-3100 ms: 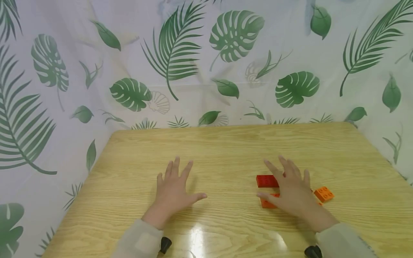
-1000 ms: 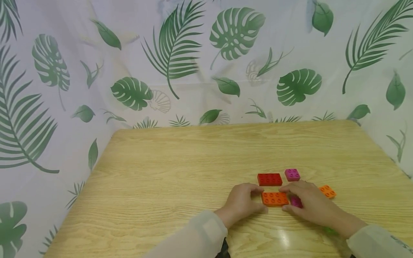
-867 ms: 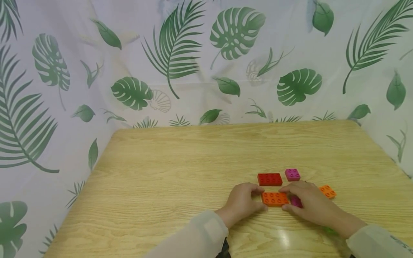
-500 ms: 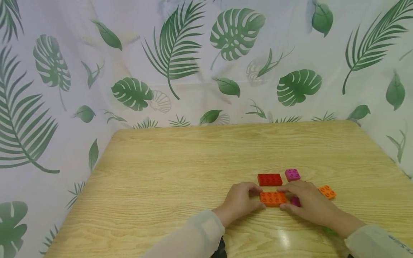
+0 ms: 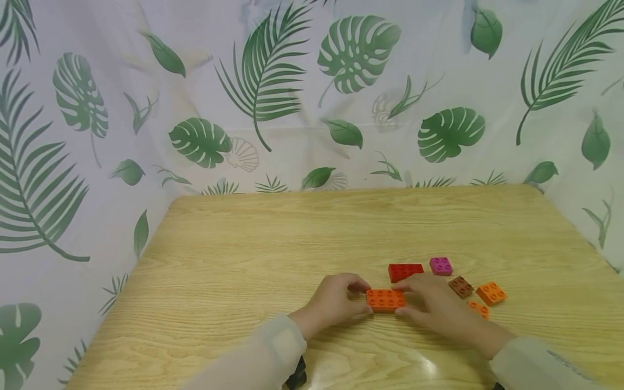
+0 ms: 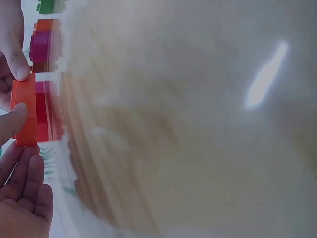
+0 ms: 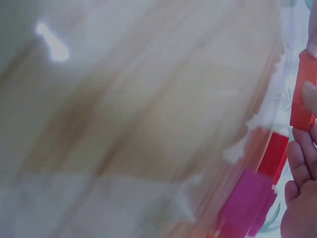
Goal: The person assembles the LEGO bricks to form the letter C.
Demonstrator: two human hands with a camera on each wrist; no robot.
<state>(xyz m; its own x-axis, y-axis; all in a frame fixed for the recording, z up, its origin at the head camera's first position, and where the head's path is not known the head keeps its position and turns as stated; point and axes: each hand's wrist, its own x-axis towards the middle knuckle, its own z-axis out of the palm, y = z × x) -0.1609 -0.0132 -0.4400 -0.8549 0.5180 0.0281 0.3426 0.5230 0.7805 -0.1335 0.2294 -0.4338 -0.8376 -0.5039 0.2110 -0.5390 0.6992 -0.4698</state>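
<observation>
A long orange toy building brick (image 5: 385,301) with studs on top lies lengthwise between my two hands, close over the table. My left hand (image 5: 336,301) pinches its left end, thumb on the near side and fingers behind. At the other end my right hand (image 5: 436,307) grips it with thumb and fingertips. The left wrist view shows the left thumb pressed on the side of the orange brick (image 6: 26,111), with the right thumb at its far end. In the right wrist view the orange brick (image 7: 302,94) stands at the edge, fingers of both hands on it.
Behind the right hand lies a red brick (image 5: 403,272), partly covered. Near it are a magenta brick (image 5: 441,266), a brown brick (image 5: 461,287) and a small orange brick (image 5: 492,293). Another orange brick (image 5: 479,310) is partly behind the right wrist. A leaf-patterned cloth (image 5: 292,108) hangs behind the table.
Both hands came in from apart to the long orange brick, then moved left with it between them. The brown brick and another orange brick have come into view; the right hand now overlaps the red brick.
</observation>
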